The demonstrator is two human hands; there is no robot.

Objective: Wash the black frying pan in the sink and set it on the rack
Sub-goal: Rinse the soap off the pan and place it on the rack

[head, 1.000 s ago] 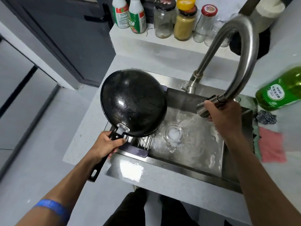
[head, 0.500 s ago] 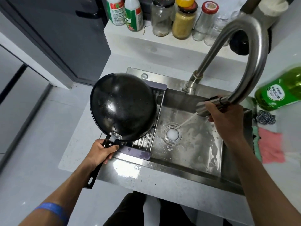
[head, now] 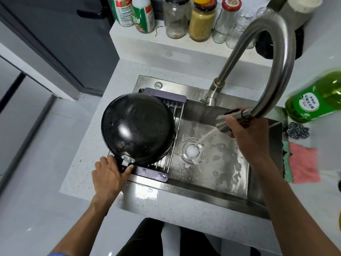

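Observation:
The black frying pan point(head: 137, 127) lies upside down on the drying rack point(head: 162, 97) over the left part of the steel sink point(head: 217, 182), wet drops on its bottom. My left hand point(head: 108, 175) covers the pan's handle near the rack's front bar, thumb against the handle's root, fingers laid over it. My right hand point(head: 249, 133) grips the faucet's spray head point(head: 224, 122), and a thin stream of water runs from it into the drain point(head: 191, 151).
The curved faucet neck point(head: 276, 61) arches over the sink. Jars and bottles point(head: 184, 15) line the back ledge. A green soap bottle point(head: 317, 100), a steel scourer point(head: 297, 130) and a pink cloth point(head: 302, 165) sit on the counter at right.
My left hand lowered the pan from a tilted hold down onto the rack. The water stream thinned and now falls into the drain.

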